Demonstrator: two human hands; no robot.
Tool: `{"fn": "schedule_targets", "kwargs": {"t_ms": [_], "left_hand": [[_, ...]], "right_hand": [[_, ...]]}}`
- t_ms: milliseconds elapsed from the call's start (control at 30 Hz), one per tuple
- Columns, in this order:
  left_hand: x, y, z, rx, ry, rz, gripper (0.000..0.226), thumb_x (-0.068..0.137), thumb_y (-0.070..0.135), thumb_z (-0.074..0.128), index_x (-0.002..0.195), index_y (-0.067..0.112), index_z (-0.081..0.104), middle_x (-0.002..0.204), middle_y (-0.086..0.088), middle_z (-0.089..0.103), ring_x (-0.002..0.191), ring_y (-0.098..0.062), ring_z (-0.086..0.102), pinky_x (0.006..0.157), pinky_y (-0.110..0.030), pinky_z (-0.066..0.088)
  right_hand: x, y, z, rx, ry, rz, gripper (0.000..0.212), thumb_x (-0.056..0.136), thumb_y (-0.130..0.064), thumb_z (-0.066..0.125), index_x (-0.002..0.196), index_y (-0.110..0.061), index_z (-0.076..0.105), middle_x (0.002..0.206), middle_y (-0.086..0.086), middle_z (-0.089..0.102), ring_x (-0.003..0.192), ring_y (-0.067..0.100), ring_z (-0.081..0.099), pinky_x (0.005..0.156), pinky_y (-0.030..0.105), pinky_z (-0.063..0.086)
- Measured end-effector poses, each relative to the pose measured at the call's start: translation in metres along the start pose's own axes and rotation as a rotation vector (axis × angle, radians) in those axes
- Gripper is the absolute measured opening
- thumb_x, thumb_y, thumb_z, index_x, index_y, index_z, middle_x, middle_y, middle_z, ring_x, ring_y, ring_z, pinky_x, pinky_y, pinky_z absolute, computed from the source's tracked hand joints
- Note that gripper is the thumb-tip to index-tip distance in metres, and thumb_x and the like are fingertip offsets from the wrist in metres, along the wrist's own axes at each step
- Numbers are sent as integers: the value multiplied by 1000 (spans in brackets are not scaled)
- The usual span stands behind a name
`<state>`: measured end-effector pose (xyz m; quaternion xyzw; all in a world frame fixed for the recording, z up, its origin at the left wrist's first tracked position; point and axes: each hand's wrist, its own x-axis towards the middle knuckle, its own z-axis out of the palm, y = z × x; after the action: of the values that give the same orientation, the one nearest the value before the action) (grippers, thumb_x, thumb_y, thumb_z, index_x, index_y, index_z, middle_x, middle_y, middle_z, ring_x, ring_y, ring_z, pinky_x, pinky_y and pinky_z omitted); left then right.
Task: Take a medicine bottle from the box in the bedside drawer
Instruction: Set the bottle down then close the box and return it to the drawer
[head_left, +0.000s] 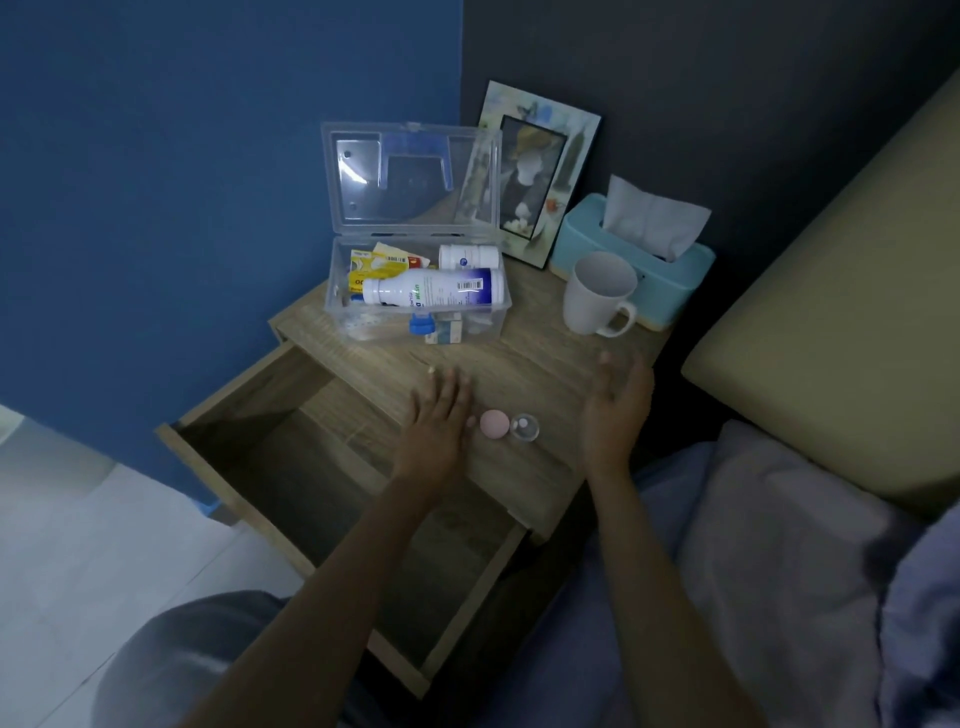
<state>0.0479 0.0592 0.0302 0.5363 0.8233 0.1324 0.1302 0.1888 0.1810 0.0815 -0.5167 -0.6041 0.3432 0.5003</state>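
Observation:
A clear plastic box stands on the bedside table top with its lid raised. A large white medicine bottle lies on its side on top of the contents, and a smaller white bottle lies behind it. Yellow packets fill the box's left end. The wooden drawer below is pulled out and holds nothing. My left hand hovers flat over the table's front edge, fingers apart. My right hand is held edge-on to the right, open and holding nothing.
A small pink round object and a clear cap lie between my hands. A white mug, a blue tissue box and a picture frame stand at the back right. Bedding lies to the right.

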Motion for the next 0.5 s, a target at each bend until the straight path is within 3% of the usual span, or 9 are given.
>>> {"fn": "schedule_targets", "kwargs": {"t_ms": [100,233,300,367,433,500], "left_hand": [[1,-1,6,66,22,-10,58,103,37,18,156,18,5,165,-3,-2,152,-24,-9,121,-43,-4],[0,-1,10,83,65,-9,57,103,36,18,156,19,8,165,-1,3,152,-22,-4,121,-41,-3],[0,-1,10,76,71,-8,57,103,36,19,156,19,8,165,-1,4,153,-22,-3,121,-41,-2],[0,-1,11,79,70,-11,57,102,36,18,156,19,8,165,-1,4,152,-22,-3,121,-41,-2],[1,-2,12,85,68,-16,57,102,37,18,156,19,8,165,-1,4,153,-22,-3,121,-42,-1],[1,-2,12,85,67,-18,58,102,37,18,156,19,8,165,-1,4,153,-22,-2,121,-42,1]], "right_hand": [[36,-8,12,19,74,-4,36,98,-15,47,128,6,49,116,-1,46,111,10,45,86,-6,28],[74,-4,31,-28,104,92,31,100,-18,43,114,7,55,105,12,57,99,21,54,83,25,43],[85,5,38,-76,96,207,40,102,-25,39,113,9,57,114,23,60,106,30,57,67,19,32],[90,12,41,-78,54,293,46,103,-31,35,112,8,59,119,23,61,106,28,57,58,16,25],[92,16,41,9,9,315,41,104,-31,35,102,2,59,112,21,62,96,20,54,54,14,31],[93,15,40,124,-30,335,33,103,-28,39,81,-8,54,97,17,60,91,17,51,50,4,34]]}}
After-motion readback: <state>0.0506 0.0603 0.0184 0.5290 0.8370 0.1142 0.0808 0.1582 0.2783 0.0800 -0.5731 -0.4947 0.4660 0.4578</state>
